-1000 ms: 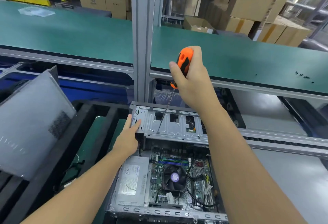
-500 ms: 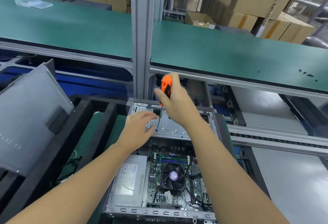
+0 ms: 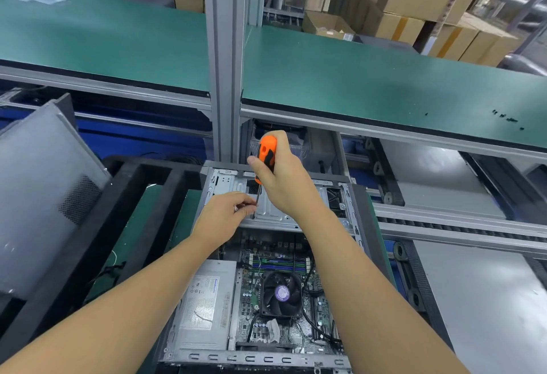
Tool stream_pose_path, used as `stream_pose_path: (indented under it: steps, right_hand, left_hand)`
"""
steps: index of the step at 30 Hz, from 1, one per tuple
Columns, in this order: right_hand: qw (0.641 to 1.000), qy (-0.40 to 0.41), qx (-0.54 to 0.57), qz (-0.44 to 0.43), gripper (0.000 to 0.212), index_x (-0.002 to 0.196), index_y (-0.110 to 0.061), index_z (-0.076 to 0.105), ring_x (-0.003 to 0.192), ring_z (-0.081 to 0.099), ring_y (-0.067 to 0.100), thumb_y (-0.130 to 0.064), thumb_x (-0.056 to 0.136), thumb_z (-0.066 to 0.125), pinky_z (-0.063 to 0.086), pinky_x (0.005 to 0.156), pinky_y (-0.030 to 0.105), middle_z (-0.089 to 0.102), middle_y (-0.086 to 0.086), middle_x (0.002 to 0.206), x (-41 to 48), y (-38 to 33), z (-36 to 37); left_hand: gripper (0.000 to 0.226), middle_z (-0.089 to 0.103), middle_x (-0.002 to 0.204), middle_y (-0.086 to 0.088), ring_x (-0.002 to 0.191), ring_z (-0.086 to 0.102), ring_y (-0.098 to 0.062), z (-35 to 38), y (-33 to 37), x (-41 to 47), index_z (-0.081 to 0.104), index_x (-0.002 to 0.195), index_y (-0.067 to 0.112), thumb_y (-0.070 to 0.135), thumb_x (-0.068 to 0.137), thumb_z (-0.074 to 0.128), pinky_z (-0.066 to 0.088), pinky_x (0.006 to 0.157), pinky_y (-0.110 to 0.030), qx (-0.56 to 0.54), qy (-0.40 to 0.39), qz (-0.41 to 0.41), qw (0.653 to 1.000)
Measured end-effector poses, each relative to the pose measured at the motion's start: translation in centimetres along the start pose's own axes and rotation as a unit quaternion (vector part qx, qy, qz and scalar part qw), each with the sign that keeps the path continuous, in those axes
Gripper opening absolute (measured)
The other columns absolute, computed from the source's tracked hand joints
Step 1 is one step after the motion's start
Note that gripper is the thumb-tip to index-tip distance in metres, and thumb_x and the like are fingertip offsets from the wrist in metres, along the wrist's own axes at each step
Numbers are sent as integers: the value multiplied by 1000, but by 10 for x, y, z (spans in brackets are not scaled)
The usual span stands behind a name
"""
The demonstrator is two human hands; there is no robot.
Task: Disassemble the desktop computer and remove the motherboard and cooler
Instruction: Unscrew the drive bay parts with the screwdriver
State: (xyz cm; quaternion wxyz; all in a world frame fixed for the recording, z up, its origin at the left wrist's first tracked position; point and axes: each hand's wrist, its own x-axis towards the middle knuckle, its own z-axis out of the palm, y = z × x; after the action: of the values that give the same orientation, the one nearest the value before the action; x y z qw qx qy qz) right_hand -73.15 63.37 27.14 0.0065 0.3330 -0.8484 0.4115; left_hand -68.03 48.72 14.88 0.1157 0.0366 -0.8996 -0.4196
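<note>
Right hand (image 3: 285, 179) clamped on screwdriver (image 3: 267, 150) handle, tip down on the drive cage (image 3: 276, 212). Left hand (image 3: 223, 218) pinches the shaft low, probably keeping the bit seated on a screw. Motherboard (image 3: 251, 285) and cooler (image 3: 281, 293) sit bolted in the open case (image 3: 251, 359).

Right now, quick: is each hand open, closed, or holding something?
Left hand: closed, seemingly pinching the screwdriver shaft near its tip.
Right hand: closed, gripping the screwdriver's orange handle.

The left hand (image 3: 222, 216) and right hand (image 3: 285, 180) are bare, forearms (image 3: 142, 302) likewise unsleeved.
</note>
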Motion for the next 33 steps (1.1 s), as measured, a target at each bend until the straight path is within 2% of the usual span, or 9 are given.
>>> stream_pose_path:
  steps: [6,13,16,19,24,26,28,30,33]
  right_hand:
    - [1000,-6,5,13,25,115,-28,33,64,54,21,-37,101,52,43,57,32,51,0,73,3,0,1]
    - [999,-27,-20,24,28,116,-30,32,61,50,14,-39,100,53,39,56,26,47,-5,71,9,-4,-1]
    - [996,-77,-28,27,27,114,-32,36,72,60,19,-37,98,57,53,68,39,56,-3,81,14,-9,-12]
    - [993,-111,-18,42,25,113,-31,42,82,65,24,-32,96,61,57,81,47,60,-3,87,16,-16,-22]
    - [987,-133,-70,59,21,105,-26,47,81,61,18,-37,95,62,52,73,40,55,-3,87,18,-26,-25]
    - [988,-98,-98,69,32,96,-24,50,78,52,12,-53,91,61,40,66,29,50,-2,91,19,-29,-24]
    - [991,-14,-104,81,43,96,-20,55,80,49,12,-61,87,61,35,64,25,49,-2,96,20,-33,-22]
    - [988,34,-131,75,41,95,-17,56,83,47,13,-56,88,65,34,68,25,48,-2,96,21,-39,-20]
    - [987,22,-149,62,34,100,-14,64,85,46,15,-46,89,68,33,70,24,50,2,98,23,-46,-22]
  left_hand:
    - [9,71,92,18,88,61,2,1,-2,0,74,99,26,25,93,67,38,74,-3,2,-1,-3,1000]
    - [8,69,91,19,86,60,2,2,-4,1,72,97,28,26,94,66,40,73,-11,-3,4,-14,1000]
    - [6,69,94,18,85,59,2,3,-6,1,69,97,30,27,95,64,40,73,-15,14,-5,-5,1000]
    - [7,70,105,22,89,60,5,4,-6,1,70,98,32,31,95,63,44,81,-19,12,-25,5,1000]
    - [13,70,91,18,81,60,2,4,-6,3,67,86,42,33,95,63,46,72,-22,4,-28,-11,1000]
    - [15,69,85,18,79,60,1,5,-7,4,67,83,41,31,94,64,45,68,-21,2,-25,-21,999]
    - [13,70,85,18,80,61,1,7,-7,5,68,84,39,32,94,64,47,71,-22,2,-23,-33,999]
    - [10,70,86,17,82,62,-1,8,-7,7,70,86,37,33,93,65,50,75,-25,3,-23,-42,999]
    - [8,71,87,16,83,63,-1,8,-8,7,72,88,33,32,93,66,52,77,-26,-7,-23,-43,999]
